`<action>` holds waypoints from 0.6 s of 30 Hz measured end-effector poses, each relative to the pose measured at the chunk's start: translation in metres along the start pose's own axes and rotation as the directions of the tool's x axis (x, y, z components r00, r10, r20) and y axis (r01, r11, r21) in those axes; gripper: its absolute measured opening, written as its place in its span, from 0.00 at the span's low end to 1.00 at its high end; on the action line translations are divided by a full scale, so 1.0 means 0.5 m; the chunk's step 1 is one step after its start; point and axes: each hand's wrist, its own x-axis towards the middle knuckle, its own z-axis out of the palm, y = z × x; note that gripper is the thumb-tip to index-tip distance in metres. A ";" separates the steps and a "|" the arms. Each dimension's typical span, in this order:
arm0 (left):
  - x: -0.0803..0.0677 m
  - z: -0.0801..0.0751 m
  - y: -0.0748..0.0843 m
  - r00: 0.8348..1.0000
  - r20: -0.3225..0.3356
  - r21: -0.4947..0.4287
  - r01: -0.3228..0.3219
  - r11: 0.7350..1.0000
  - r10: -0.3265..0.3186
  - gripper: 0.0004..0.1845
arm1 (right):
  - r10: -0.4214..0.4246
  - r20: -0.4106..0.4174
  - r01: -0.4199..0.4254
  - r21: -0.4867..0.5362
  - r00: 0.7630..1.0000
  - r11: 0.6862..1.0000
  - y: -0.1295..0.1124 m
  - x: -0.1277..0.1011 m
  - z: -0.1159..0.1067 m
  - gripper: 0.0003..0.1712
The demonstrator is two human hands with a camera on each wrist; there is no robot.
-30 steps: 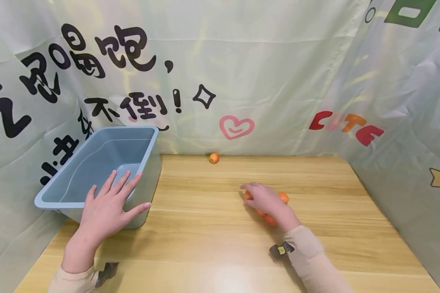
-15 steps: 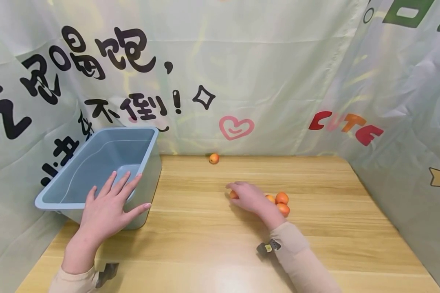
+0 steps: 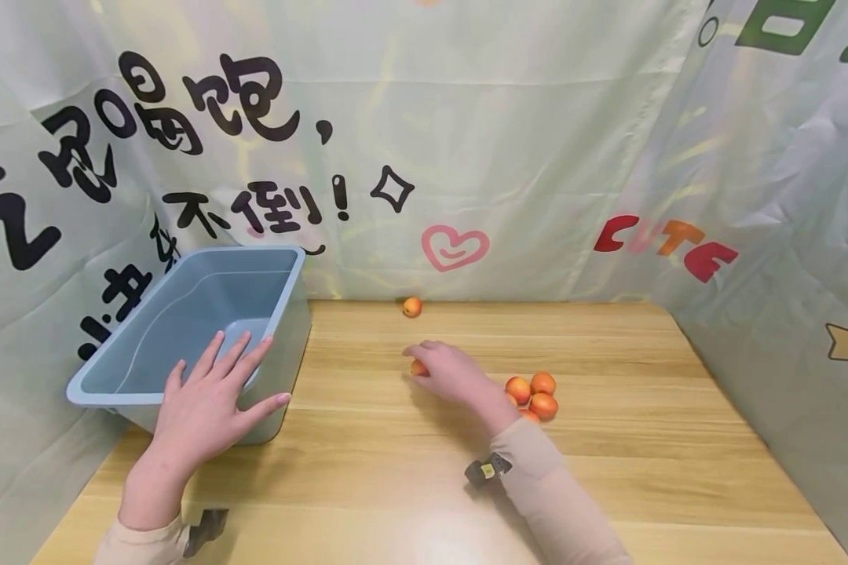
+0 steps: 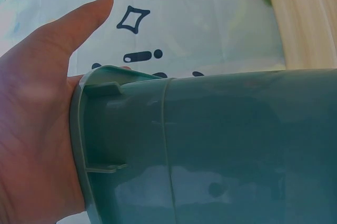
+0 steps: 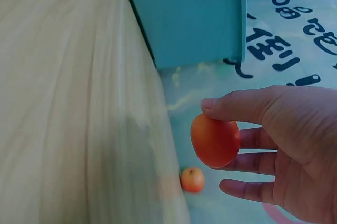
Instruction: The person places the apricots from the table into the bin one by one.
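Observation:
My left hand (image 3: pixel 205 404) lies over the near rim of a blue plastic bin (image 3: pixel 293 314), fingers straight and spread. In the left wrist view its palm (image 4: pixel 39 124) meets the bin's rim and the thumb points away. My right hand (image 3: pixel 452 377) pinches an orange-red fruit (image 5: pixel 215 140), apricot-like, between thumb and fingertips above the table. The head view shows only part of this fruit (image 3: pixel 418 367). To the right of that hand, several similar fruits (image 3: pixel 542 384) sit in a cluster, partly hidden behind the wrist.
Another single fruit (image 3: pixel 412 307) sits at the table's back edge by the cloth. The wooden table (image 3: pixel 367 479) carries the bin at its left side. A printed cloth (image 3: pixel 523 157) hangs behind and on both sides.
My right hand has taken a fruit from the cluster and moved left with it toward the bin, uncovering more of the cluster. The left hand stays where it was.

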 end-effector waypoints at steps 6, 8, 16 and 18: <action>0.001 -0.002 0.001 1.000 -0.002 -0.002 -0.003 1.000 0.003 0.46 | -0.056 -0.010 0.056 0.005 0.998 0.998 -0.027 0.025 -0.005 0.22; 0.001 -0.001 0.001 1.000 -0.007 -0.002 -0.002 1.000 0.002 0.47 | -0.064 -0.003 0.064 0.001 0.998 0.998 -0.035 0.032 -0.006 0.22; -0.001 0.003 0.000 1.000 -0.014 -0.005 0.004 1.000 -0.004 0.47 | -0.107 -0.003 0.107 -0.042 0.994 0.993 -0.062 0.060 -0.015 0.23; -0.001 0.002 0.000 1.000 -0.015 -0.003 0.004 1.000 -0.004 0.47 | -0.122 -0.014 0.121 -0.049 0.992 0.991 -0.068 0.067 -0.020 0.23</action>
